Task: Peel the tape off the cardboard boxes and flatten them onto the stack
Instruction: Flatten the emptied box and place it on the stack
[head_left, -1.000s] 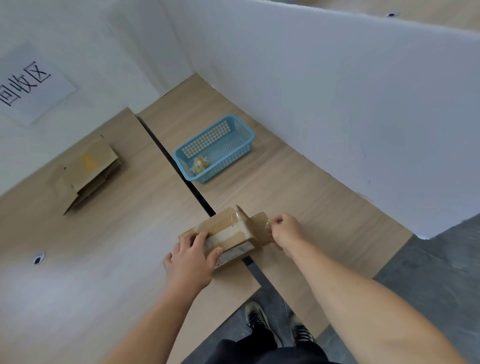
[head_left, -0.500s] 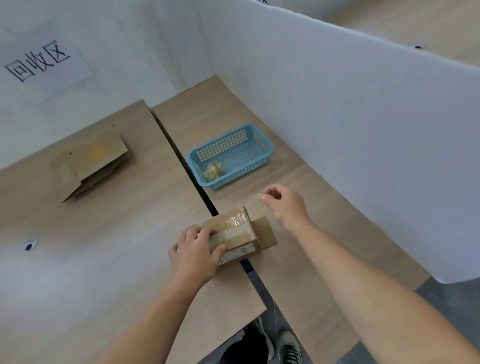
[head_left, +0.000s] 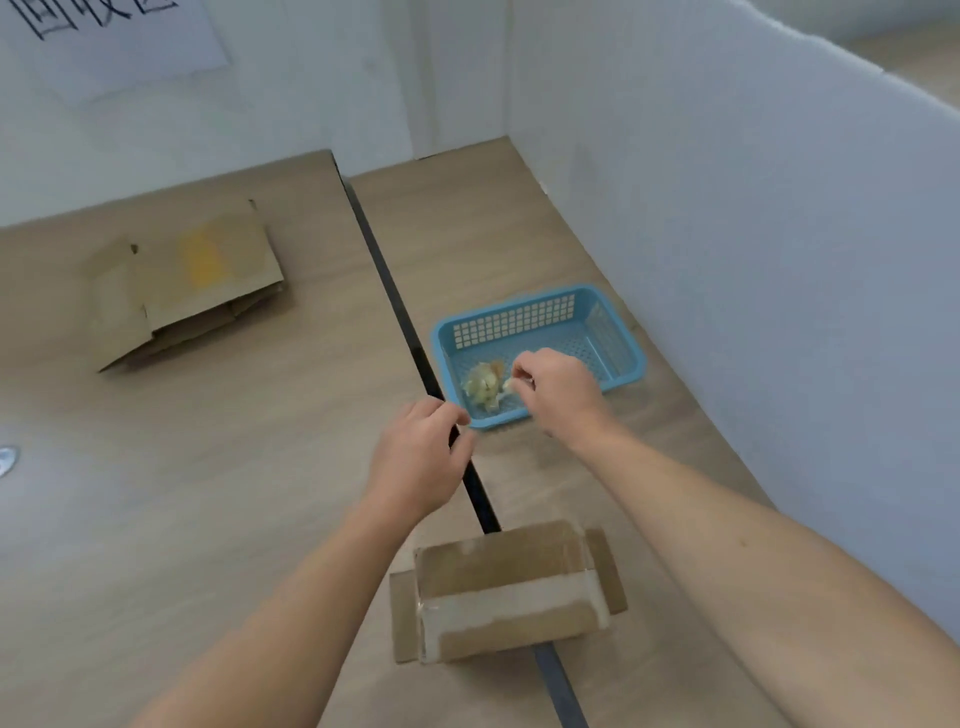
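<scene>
Right grip (head_left: 556, 387) hovers over the blue basket (head_left: 519, 325), thumb and fingers pinched together on a small tape strip (head_left: 511, 384). Just beyond its fingertips, inside the basket, lies a crumpled wad of tape (head_left: 483, 387). Left grip (head_left: 421, 457) sits just short of the right grip and to its left, over the dark gap (head_left: 384, 280) between the two table (head_left: 260, 467) tops, close to the basket's near corner. Its fingers are loosely curled and nothing shows in them. The cardboard box (head_left: 511, 587) stands unheld behind both grips, toward the person, straddling the gap. Its end flaps are splayed out and a tape band (head_left: 514, 597) runs across its top face. The stack of flattened cardboard (head_left: 192, 286) lies well off to the left grip's far left. Step in hand, as I read it: discarding a peeled strip into the basket, mid-way through stripping this box. The next move likely calls for shaking the sticky strip free of the fingers, perhaps with the left grip's help. Then both grips go back to the box, one to steady it and the other to find an edge of the band. Flattening is not yet done.
</scene>
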